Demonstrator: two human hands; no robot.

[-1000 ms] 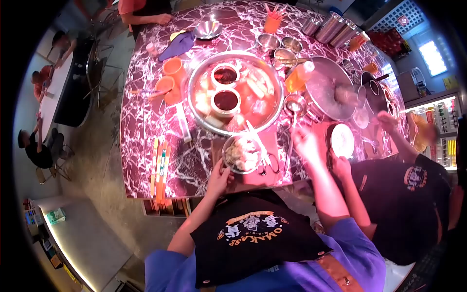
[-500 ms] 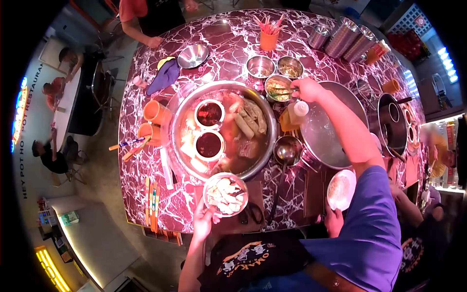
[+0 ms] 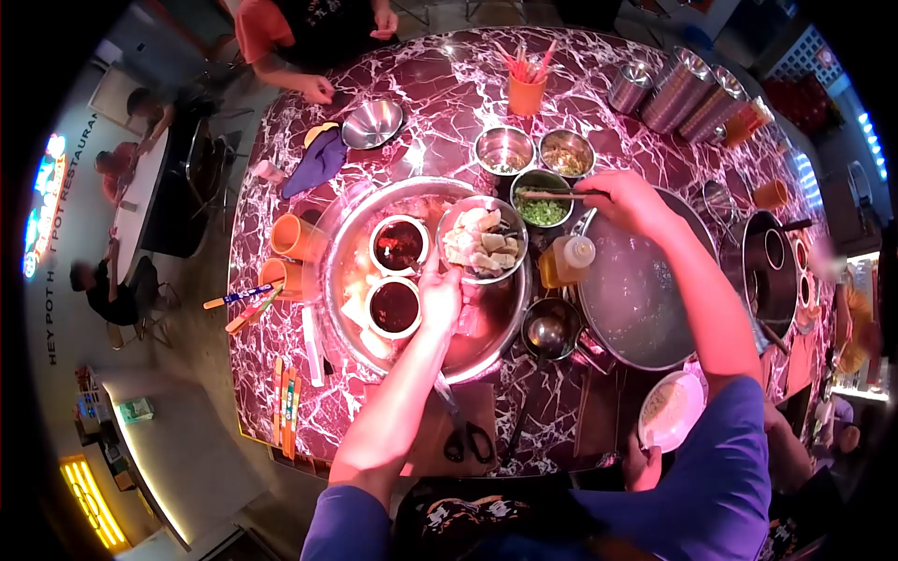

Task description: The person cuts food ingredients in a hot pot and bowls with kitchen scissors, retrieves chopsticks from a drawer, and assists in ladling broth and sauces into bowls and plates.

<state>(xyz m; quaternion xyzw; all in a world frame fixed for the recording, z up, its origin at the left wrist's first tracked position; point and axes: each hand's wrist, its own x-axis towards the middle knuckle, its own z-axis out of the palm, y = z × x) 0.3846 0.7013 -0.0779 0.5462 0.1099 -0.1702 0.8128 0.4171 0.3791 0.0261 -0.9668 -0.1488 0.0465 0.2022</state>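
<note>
My left hand (image 3: 441,297) holds a bowl of pale chopped pieces (image 3: 484,241) above the large round pot (image 3: 334,280). Two white cups of dark red sauce stand in that pot, one (image 3: 399,245) behind the other (image 3: 393,307). My right hand (image 3: 629,199) is closed on a utensil (image 3: 564,194), whose far end lies over a metal bowl of chopped greens (image 3: 544,211). Behind that bowl are two more metal bowls (image 3: 505,151) (image 3: 567,153). A squeeze bottle of yellow liquid (image 3: 567,261) stands just in front of the greens.
A wide steaming pan (image 3: 645,290) and a ladle (image 3: 549,329) are at the right. Black scissors (image 3: 467,442) lie near the front edge. A person's hand holds a white bowl (image 3: 672,411) at front right. Another person (image 3: 313,47) stands behind the table. Orange cups (image 3: 294,237) are left.
My left hand has carried its bowl up and right, from the front edge to over the pot. My right hand has shifted slightly right and down. The person behind the table has moved their hands.
</note>
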